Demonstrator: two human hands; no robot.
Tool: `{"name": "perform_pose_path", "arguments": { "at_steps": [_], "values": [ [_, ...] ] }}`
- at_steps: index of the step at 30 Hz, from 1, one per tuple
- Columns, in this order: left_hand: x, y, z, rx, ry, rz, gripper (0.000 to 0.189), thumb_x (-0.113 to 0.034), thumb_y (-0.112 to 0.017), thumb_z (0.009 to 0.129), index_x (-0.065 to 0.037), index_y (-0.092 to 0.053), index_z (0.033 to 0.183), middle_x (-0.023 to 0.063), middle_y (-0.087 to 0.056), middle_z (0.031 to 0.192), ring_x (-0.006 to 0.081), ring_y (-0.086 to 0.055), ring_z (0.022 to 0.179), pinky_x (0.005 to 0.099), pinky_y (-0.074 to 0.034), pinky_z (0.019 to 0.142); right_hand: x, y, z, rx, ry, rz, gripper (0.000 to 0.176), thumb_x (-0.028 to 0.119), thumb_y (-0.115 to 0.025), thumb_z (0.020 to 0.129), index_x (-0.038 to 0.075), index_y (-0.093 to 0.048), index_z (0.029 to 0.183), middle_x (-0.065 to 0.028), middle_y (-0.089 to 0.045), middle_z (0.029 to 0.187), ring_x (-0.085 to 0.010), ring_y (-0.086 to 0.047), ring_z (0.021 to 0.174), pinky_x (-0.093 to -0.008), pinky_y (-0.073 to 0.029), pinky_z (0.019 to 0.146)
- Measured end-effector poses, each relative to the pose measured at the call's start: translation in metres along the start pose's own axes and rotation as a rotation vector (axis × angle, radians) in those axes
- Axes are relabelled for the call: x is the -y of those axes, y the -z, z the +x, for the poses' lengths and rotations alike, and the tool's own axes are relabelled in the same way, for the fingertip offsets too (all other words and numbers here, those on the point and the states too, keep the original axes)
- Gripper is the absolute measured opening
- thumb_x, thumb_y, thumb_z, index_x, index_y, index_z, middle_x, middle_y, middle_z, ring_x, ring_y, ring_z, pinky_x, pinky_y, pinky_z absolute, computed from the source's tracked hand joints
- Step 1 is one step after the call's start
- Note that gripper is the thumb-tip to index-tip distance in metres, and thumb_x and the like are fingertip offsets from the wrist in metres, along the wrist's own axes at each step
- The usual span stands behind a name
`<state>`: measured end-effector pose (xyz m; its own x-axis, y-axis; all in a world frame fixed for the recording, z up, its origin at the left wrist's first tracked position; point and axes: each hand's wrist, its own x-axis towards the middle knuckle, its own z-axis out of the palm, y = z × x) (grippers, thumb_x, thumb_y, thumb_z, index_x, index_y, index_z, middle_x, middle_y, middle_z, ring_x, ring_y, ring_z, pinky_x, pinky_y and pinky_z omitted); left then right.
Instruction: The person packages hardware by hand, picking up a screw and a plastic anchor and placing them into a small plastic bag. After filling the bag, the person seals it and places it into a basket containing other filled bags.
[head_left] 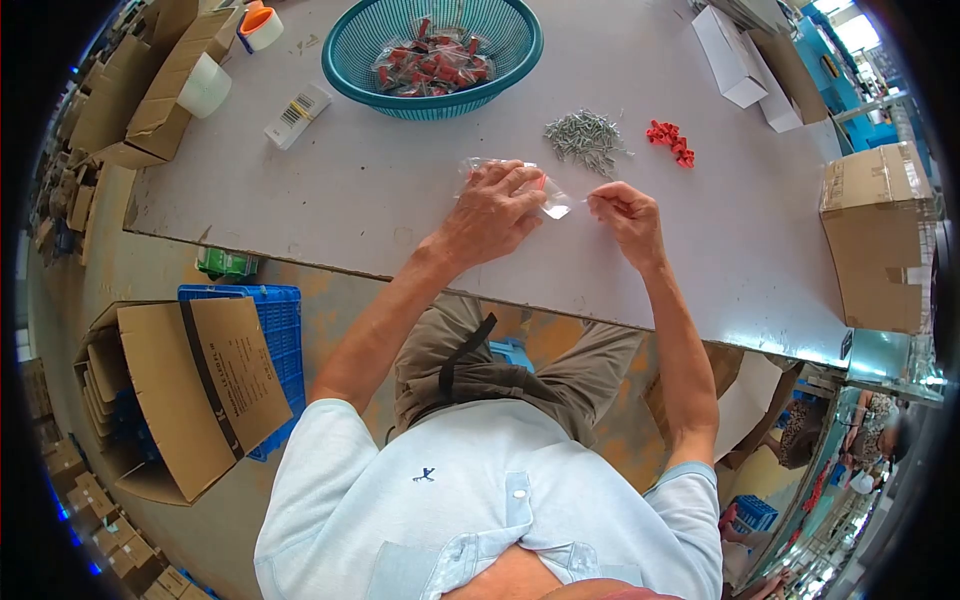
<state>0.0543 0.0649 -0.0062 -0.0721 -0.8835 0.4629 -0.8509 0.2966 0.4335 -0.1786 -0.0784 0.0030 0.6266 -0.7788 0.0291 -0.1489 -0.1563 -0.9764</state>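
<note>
My left hand [490, 212] is closed on a small clear plastic bag [553, 204] that lies on the pale table, with a bit of red showing in it. Just right of the bag, my right hand [627, 220] is pinched, and something thin, too small to name, shows at its fingertips. Beyond my hands lies a pile of grey metal screws or nails [585, 138]. To its right is a small heap of red pieces [671, 143]. A teal basket [432, 104] at the back holds several clear bags with red pieces [437, 62].
A stack of labels or cards [298, 115] lies left of the basket, near tape rolls [261, 27] and an open carton [160, 110]. Another carton [877, 235] stands at the right edge. Below left are a carton [205, 385] and a blue crate [287, 330]. People are visible far right.
</note>
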Motion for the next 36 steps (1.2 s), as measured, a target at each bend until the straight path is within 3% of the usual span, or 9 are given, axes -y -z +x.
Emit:
{"name": "perform_pose_path", "arguments": {
  "at_steps": [7,10,12,15,18,28,31,33,36],
  "values": [
    [-0.009,0.007,0.005,-0.078,-0.025,0.078,0.031,-0.018,-0.082,0.088,-0.011,-0.074,0.117,0.0091,-0.063,0.139,0.0327,-0.052,0.137,0.0509,-0.037,0.117,0.01,0.001,-0.018,-0.171,-0.067,0.259,0.004,0.006,-0.074,0.098,0.003,-0.073,0.1,-0.0057,-0.074,0.088,-0.0112,-0.067,0.075,-0.0257,-0.055,0.066],
    [-0.025,0.014,0.011,-0.283,-0.029,0.045,0.033,-0.018,-0.08,0.088,-0.005,-0.073,0.118,0.0098,-0.071,0.124,0.0311,-0.064,0.121,0.0485,-0.048,0.106,0.013,0.001,-0.026,-0.183,-0.072,0.393,0.005,0.007,-0.074,0.099,0.003,-0.073,0.101,-0.0069,-0.074,0.088,-0.0123,-0.067,0.074,-0.0262,-0.055,0.066],
    [-0.05,0.01,0.016,-0.232,0.337,-0.386,0.034,-0.019,-0.08,0.092,-0.001,-0.072,0.12,0.0116,-0.075,0.11,0.0253,-0.072,0.098,0.0404,-0.058,0.089,0.02,0.001,-0.034,-0.17,-0.091,0.478,0.006,0.009,-0.074,0.099,0.004,-0.073,0.103,-0.0075,-0.075,0.089,-0.0124,-0.068,0.075,-0.0262,-0.056,0.066],
    [-0.069,-0.008,0.025,-0.104,0.613,-0.968,0.029,-0.019,-0.076,0.097,0.001,-0.072,0.118,0.0129,-0.076,0.103,0.0176,-0.072,0.083,0.0335,-0.06,0.075,0.034,0.001,-0.046,-0.145,-0.072,0.567,0.006,0.009,-0.074,0.1,0.004,-0.072,0.103,-0.0079,-0.075,0.09,-0.0124,-0.068,0.075,-0.0263,-0.056,0.066],
    [-0.076,-0.028,0.027,-0.048,0.682,-1.442,0.025,-0.022,-0.076,0.1,-0.001,-0.074,0.113,0.0081,-0.076,0.1,0.0125,-0.071,0.084,0.0281,-0.059,0.069,0.033,0.007,-0.057,-0.154,-0.071,0.57,0.006,0.01,-0.074,0.1,0.004,-0.072,0.103,-0.0075,-0.075,0.09,-0.012,-0.068,0.075,-0.0264,-0.056,0.066],
    [-0.081,-0.046,0.034,-0.026,0.696,-1.256,0.012,-0.012,-0.079,0.094,-0.001,-0.076,0.099,0.0054,-0.073,0.081,0.0097,-0.067,0.072,0.0251,-0.055,0.062,0.023,0.015,-0.076,-0.202,-0.09,0.521,0.011,0.013,-0.076,0.099,0.003,-0.073,0.103,-0.0075,-0.074,0.091,-0.0123,-0.067,0.075,-0.0271,-0.055,0.065],
    [-0.08,-0.05,0.036,-0.035,0.729,-1.245,0.01,-0.01,-0.081,0.092,-0.002,-0.075,0.093,0.0047,-0.072,0.078,0.0083,-0.064,0.068,0.024,-0.052,0.058,0.027,0.009,-0.08,-0.389,-0.086,0.375,0.016,0.015,-0.078,0.098,0.002,-0.073,0.105,-0.0063,-0.074,0.092,-0.0111,-0.067,0.076,-0.0264,-0.055,0.065],
    [-0.081,-0.05,0.04,-0.057,0.723,-1.173,0.01,-0.008,-0.082,0.09,-0.002,-0.074,0.089,0.0044,-0.071,0.077,0.0076,-0.062,0.067,0.0227,-0.049,0.057,0.019,0.01,-0.084,-0.542,0.082,-0.099,0.02,0.017,-0.08,0.096,0.001,-0.073,0.105,-0.0053,-0.075,0.092,-0.0101,-0.069,0.078,-0.0254,-0.055,0.069],
    [-0.085,-0.05,0.044,-0.056,0.711,-1.145,0.011,-0.009,-0.084,0.086,-0.001,-0.077,0.088,0.005,-0.074,0.08,0.0088,-0.065,0.07,0.0248,-0.053,0.063,0.026,-0.002,-0.089,-0.437,0.025,-0.064,0.018,0.016,-0.08,0.095,0.002,-0.074,0.105,-0.0048,-0.076,0.09,-0.0097,-0.071,0.08,-0.0249,-0.056,0.073]
  ]
}}
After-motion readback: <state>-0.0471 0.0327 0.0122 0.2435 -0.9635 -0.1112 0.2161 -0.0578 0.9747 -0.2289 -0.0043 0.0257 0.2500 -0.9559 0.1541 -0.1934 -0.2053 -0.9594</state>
